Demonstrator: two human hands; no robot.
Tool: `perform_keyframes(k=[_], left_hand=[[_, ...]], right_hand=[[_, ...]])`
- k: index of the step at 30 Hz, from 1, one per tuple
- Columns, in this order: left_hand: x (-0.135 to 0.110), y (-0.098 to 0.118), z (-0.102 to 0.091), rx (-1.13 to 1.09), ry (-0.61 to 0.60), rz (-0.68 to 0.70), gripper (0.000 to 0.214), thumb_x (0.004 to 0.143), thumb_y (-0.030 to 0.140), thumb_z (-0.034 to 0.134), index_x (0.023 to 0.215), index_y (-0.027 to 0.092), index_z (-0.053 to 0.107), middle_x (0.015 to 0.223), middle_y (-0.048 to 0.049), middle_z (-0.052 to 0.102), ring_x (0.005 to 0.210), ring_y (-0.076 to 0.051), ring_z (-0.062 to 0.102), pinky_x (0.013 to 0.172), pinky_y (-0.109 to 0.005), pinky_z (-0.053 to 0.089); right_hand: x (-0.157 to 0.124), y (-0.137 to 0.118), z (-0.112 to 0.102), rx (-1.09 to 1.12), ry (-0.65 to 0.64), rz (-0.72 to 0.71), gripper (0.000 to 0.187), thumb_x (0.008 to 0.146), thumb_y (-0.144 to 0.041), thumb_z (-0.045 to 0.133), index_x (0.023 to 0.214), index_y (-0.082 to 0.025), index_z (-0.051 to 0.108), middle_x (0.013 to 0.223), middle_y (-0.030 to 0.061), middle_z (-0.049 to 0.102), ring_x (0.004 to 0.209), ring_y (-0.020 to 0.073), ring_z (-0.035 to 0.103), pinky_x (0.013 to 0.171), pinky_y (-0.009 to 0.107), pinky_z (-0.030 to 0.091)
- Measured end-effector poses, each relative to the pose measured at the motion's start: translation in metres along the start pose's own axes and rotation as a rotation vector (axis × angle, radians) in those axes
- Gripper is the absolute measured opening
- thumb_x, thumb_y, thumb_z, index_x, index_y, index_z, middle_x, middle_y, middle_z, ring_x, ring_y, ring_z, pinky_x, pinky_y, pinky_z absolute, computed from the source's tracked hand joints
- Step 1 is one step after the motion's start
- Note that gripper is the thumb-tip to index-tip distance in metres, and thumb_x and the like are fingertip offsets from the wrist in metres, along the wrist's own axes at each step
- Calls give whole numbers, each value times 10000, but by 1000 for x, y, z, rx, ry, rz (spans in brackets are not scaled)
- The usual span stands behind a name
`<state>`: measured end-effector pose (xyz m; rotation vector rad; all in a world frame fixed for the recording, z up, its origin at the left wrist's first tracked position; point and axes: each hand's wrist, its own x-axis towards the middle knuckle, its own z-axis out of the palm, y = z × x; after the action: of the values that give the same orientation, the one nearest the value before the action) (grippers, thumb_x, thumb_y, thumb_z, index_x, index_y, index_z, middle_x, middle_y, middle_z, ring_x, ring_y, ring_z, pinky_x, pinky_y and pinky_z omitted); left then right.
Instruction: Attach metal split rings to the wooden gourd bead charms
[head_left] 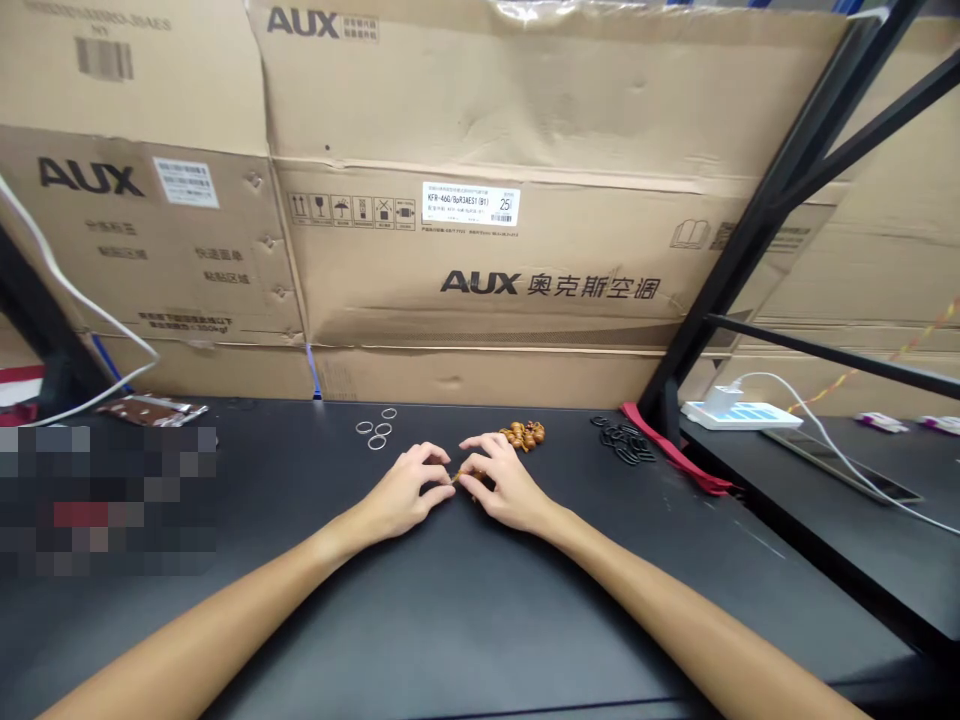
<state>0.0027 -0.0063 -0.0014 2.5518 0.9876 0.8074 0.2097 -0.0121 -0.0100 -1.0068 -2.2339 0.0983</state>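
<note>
A small brown piece (457, 478), mostly hidden by fingers, is pinched between thumb and forefinger of both the left hand (409, 492) and the right hand (504, 482), their other fingers loosely bent, over the middle of the black worktop (450, 620). Toward its back edge lie metal rings (377, 442) at left, brown beads (528, 436) just beyond the right hand, and black links (627, 446) near a red strap (679, 458). Farther left is a brown packet (154, 409), contents hidden; printed cardboard (480, 330) stands behind.
</note>
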Motion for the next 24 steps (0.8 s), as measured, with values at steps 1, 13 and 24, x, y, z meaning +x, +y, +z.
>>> perform_keyframes(k=[1, 13, 24], left_hand=[[0, -1, 0, 0, -2, 6, 197, 890, 285, 541, 800, 209, 699, 1122, -58, 556, 1041, -224, 525, 966, -404, 419], [0, 3, -1, 2, 5, 0, 179, 894, 263, 530, 803, 198, 669, 1121, -57, 557, 1032, -212, 537, 961, -389, 428], [-1, 1, -1, 10, 14, 14, 166, 881, 270, 552, 803, 204, 682, 1119, -54, 556, 1046, -211, 537, 961, -372, 430]], right_hand=[[0, 1, 1, -11, 9, 13, 79, 867, -211, 568, 811, -210, 623, 1155, 86, 558, 1109, 244, 445, 974, 494, 382], [0, -3, -2, 5, -7, -32, 85, 877, -236, 564, 819, -220, 625, 1173, 74, 565, 1099, 245, 449, 972, 499, 378], [0, 4, 0, -44, 1, 40, 77, 864, -212, 572, 808, -201, 623, 1148, 86, 563, 1108, 241, 438, 968, 480, 385]])
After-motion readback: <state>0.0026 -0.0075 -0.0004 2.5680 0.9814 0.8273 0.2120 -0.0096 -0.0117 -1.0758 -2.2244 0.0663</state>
